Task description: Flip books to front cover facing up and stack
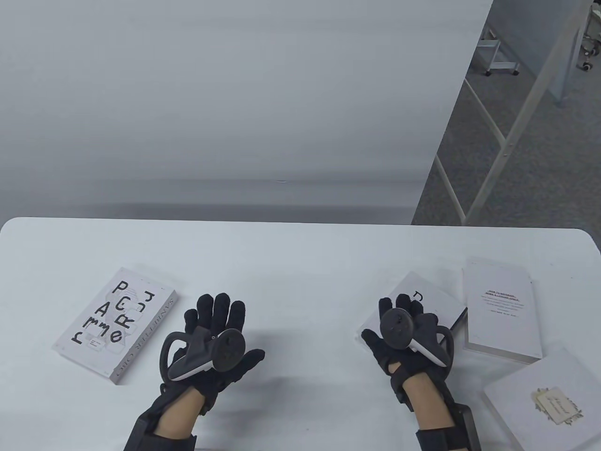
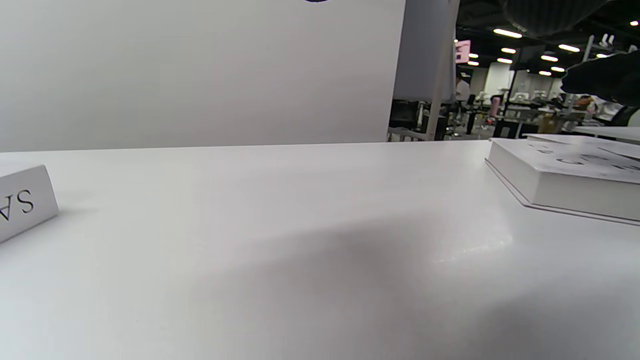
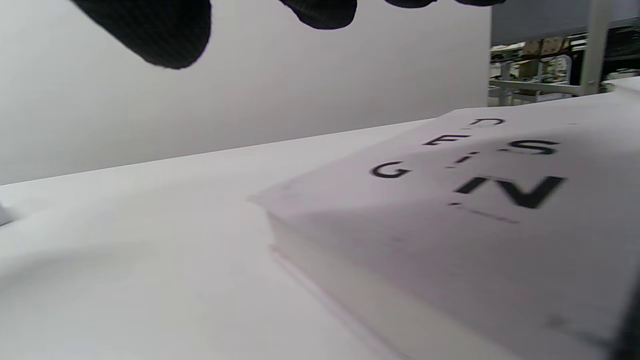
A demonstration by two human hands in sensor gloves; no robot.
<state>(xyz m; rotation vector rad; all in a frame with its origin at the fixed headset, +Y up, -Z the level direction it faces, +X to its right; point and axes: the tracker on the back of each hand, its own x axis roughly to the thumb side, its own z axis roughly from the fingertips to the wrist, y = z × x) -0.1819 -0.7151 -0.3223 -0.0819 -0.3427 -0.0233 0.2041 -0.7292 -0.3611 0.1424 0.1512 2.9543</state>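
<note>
A white book with large black letters (image 1: 117, 324) lies front cover up at the left; its spine shows in the left wrist view (image 2: 22, 205). My left hand (image 1: 213, 312) hovers to its right, fingers spread, holding nothing. My right hand (image 1: 399, 312) is open above the near corner of a white book printed "DESIGN" (image 1: 439, 300), front cover up, also seen in the right wrist view (image 3: 450, 210) and the left wrist view (image 2: 565, 175). The fingertips (image 3: 155, 30) hang above it without touching. Another white book (image 1: 500, 312) shows small back-cover text. A further white book (image 1: 544, 399) carries a small cream label.
The white table (image 1: 291, 263) ends at a rounded far edge below a grey wall. The three right-hand books lie close together near the table's right edge. Bare tabletop lies between my hands.
</note>
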